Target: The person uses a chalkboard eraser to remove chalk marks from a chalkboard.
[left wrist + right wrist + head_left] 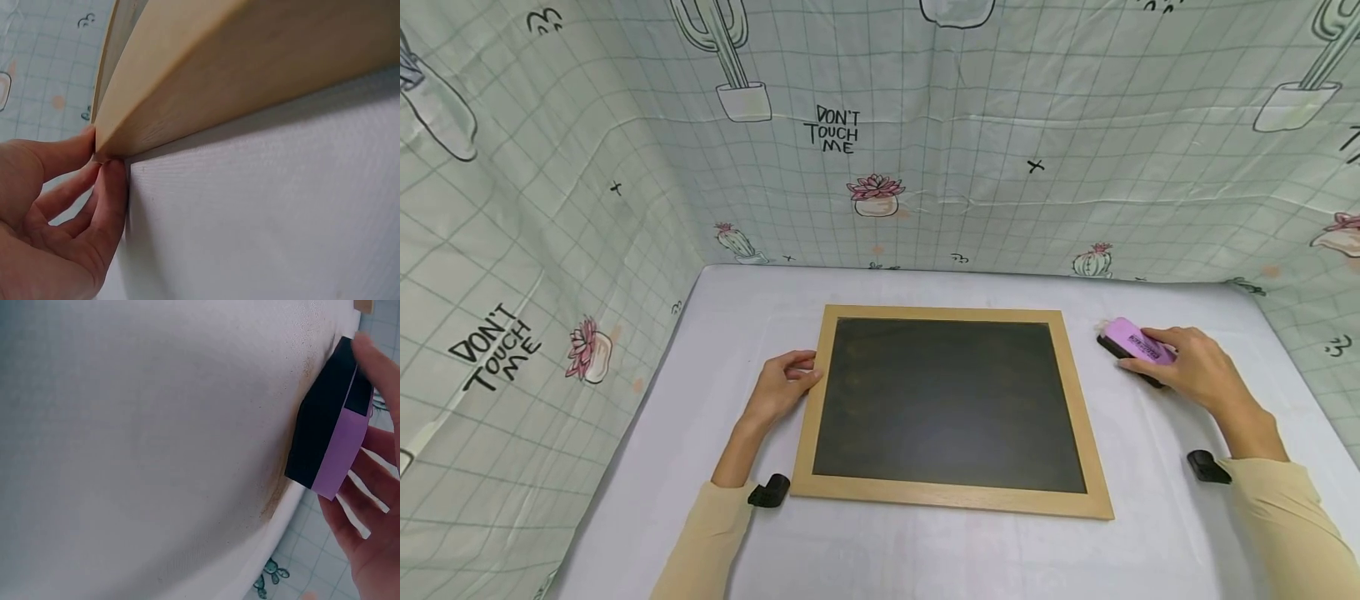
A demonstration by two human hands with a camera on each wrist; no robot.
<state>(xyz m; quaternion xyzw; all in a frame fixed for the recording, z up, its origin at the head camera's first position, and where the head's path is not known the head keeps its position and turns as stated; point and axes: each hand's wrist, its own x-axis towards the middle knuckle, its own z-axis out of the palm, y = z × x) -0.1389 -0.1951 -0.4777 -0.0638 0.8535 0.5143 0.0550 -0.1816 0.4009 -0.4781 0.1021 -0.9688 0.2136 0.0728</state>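
A small chalkboard [951, 404] with a light wooden frame [955, 497] lies on the white table. Its dark surface looks wiped, with faint smudges. At the frame's left edge, my left hand [781, 385] pinches the wood; the left wrist view shows the thumb [69, 150] on one side and curled fingers at the lower edge. Off the board's right side, my right hand [1206, 371] grips a purple and black chalkboard eraser [1138, 340] by its sides. The eraser's black pad [322, 419] faces the tabletop, close to a brown dusty smear [275, 497] on the cloth.
White cloth [925, 558] covers the table. Grid-patterned curtains [970, 167] with cactus drawings stand at the back and sides. A black device [769, 492] sits at the left sleeve cuff, and another black device [1208, 467] at the right one.
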